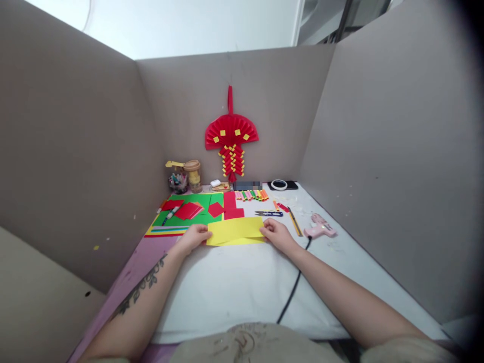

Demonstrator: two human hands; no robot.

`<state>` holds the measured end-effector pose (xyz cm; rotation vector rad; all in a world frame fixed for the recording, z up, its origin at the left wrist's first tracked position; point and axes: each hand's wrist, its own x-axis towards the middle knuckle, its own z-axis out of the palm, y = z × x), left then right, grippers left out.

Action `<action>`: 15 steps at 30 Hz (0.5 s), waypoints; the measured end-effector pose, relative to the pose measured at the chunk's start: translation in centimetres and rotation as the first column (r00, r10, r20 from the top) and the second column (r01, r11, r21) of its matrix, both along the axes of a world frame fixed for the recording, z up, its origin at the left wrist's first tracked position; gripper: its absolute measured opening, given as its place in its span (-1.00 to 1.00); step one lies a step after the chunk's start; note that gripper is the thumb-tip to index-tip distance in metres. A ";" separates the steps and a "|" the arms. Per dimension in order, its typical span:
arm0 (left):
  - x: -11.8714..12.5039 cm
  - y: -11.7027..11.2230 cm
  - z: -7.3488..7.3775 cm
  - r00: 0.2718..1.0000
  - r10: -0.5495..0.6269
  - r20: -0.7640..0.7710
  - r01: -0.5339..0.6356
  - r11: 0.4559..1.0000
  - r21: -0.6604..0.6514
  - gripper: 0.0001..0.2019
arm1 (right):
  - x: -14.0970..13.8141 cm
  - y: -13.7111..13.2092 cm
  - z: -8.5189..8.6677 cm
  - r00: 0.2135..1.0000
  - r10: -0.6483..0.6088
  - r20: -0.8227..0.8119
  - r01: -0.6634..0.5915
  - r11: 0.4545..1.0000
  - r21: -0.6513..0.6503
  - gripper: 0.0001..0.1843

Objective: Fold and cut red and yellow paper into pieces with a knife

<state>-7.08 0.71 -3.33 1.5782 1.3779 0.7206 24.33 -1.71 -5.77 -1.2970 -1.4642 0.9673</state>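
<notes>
A yellow sheet of paper [235, 231] is stretched between my two hands, just above the white-covered table. My left hand [194, 238] pinches its left end, and my right hand [275, 233] pinches the right end. Along its lower edge a second yellow layer shows; whether it is a fold or another sheet I cannot tell. Just behind the paper are red paper pieces [230, 202], and green sheets [196, 200] with red squares [189, 210] on them lie to the left. Dark-handled snips [269, 214] rest behind my right hand.
A pink glue gun [320, 227] with a black cord [293, 292] lies at right, near a yellow cutter knife [295, 223]. Several coloured paper rolls [251, 195] line the back. A red fan ornament [232, 133] hangs on the grey partition [181, 101]. Jars [194, 177] stand back left.
</notes>
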 end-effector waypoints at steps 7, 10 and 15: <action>1.2 -0.6 1.4 0.989 -0.019 0.144 -0.013 0.975 0.221 -0.80 | 0.4 0.5 0.4 0.986 -0.139 0.088 0.123 0.978 0.170 -0.72; 1.1 -0.7 2.0 0.980 -0.027 0.196 -0.024 0.967 0.254 -0.80 | 0.7 0.7 0.4 0.992 -0.125 -0.026 0.127 0.977 0.170 -0.45; 0.7 -0.6 2.1 0.977 -0.023 0.212 -0.027 0.973 0.230 -0.78 | 0.9 0.9 0.1 0.999 0.004 -0.044 0.004 0.985 0.172 -0.59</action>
